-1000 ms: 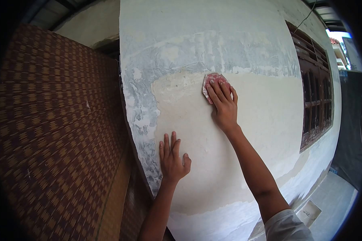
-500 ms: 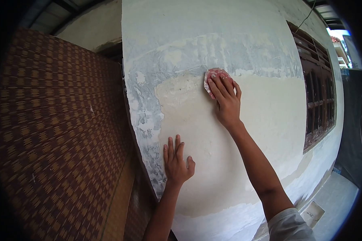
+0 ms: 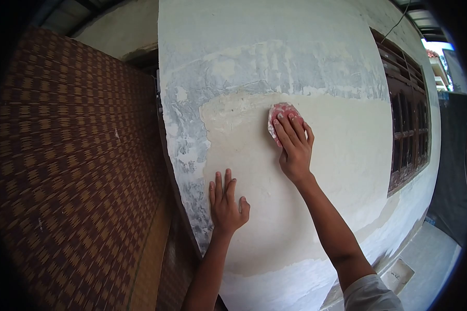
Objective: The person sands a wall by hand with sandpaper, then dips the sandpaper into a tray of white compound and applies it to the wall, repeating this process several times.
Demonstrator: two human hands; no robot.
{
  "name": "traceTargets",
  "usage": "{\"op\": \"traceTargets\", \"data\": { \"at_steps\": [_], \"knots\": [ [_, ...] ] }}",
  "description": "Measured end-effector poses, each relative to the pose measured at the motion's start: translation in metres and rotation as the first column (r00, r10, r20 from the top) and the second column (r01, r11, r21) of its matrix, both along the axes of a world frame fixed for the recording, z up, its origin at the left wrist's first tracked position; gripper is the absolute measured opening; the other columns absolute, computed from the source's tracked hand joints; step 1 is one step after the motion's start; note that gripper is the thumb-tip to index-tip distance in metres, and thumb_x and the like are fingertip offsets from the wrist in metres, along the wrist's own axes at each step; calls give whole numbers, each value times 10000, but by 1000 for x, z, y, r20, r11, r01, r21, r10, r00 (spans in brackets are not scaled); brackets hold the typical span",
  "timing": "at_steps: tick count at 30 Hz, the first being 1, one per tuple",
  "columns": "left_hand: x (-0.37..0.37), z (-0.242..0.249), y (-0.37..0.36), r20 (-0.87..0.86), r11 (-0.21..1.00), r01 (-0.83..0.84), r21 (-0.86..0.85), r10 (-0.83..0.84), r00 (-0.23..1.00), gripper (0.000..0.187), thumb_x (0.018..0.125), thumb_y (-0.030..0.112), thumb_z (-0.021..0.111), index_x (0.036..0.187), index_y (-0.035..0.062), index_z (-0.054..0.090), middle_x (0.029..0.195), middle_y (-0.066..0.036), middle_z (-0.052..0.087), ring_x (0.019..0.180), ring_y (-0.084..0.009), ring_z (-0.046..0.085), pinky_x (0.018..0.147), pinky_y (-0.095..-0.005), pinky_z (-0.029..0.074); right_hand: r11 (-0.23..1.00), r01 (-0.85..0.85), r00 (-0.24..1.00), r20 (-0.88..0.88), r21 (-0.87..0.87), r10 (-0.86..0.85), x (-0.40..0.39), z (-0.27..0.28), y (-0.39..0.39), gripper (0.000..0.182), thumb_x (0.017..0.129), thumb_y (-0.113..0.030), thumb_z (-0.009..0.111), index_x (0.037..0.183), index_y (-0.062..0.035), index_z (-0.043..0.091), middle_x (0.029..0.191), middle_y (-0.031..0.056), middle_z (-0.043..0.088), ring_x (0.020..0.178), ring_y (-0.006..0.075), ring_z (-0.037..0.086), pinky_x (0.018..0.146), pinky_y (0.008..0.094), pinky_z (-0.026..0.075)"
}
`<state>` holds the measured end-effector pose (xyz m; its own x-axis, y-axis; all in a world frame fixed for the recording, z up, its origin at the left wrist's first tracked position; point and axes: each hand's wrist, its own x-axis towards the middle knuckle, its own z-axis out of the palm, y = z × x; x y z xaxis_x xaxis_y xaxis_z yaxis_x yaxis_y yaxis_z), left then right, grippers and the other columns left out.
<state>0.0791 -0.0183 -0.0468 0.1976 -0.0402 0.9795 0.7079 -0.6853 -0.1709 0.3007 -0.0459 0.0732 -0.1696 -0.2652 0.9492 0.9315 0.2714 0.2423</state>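
My right hand presses a flat red pad smeared with white, which may be a sponge or sandpaper, against the wall. Its fingers lie over the pad and cover much of it. Lower and to the left, my left hand rests flat on the same wall with its fingers spread, holding nothing. Both hands are on a smooth cream patch. Around its top and left edge runs a rough grey-and-white band.
A brown woven mat panel stands close on the left. To the right is a dark wooden window with bars. A pale ledge with a small recess lies low at the right. A thin wire hangs above the window.
My right hand has slid the red pad down the wall and slightly right, away from the grey band. My left hand stays flat in nearly the same place.
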Motion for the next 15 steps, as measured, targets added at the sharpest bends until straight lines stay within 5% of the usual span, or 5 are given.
{"op": "traceTargets", "data": {
  "at_steps": [5, 11, 15],
  "knots": [
    [-3, -1, -2, -5, 1000, 19, -8, -20, 1000, 616, 883, 150, 603, 1446, -7, 407, 1600, -278, 440, 1515, -505, 341, 1236, -640, 211, 997, 7, 1000, -8, -77, -8, 7, 2, 15, 634, 807, 98, 619, 1398, -127, 656, 1498, 39, 612, 1432, 250, 513, 1211, 503, 278],
    [7, -4, -9, 7, 997, 74, -38, -73, 997, 646, 880, 140, 598, 1468, -4, 371, 1612, -302, 406, 1519, -523, 316, 1230, -661, 191, 950, 94, 990, 126, -298, -58, 33, -126, -26, 549, 860, 15, 622, 1390, -130, 645, 1480, 34, 619, 1384, 257, 546, 1205, 502, 300],
    [51, -27, -30, 40, 992, 117, -47, -115, 993, 671, 886, 150, 588, 1482, -16, 328, 1606, -324, 399, 1521, -544, 289, 1228, -673, 167, 906, 47, 998, 54, -420, -26, 75, -173, -66, 543, 864, 20, 618, 1392, -106, 639, 1451, 70, 638, 1363, 284, 559, 1180, 495, 336]
  ]
}}
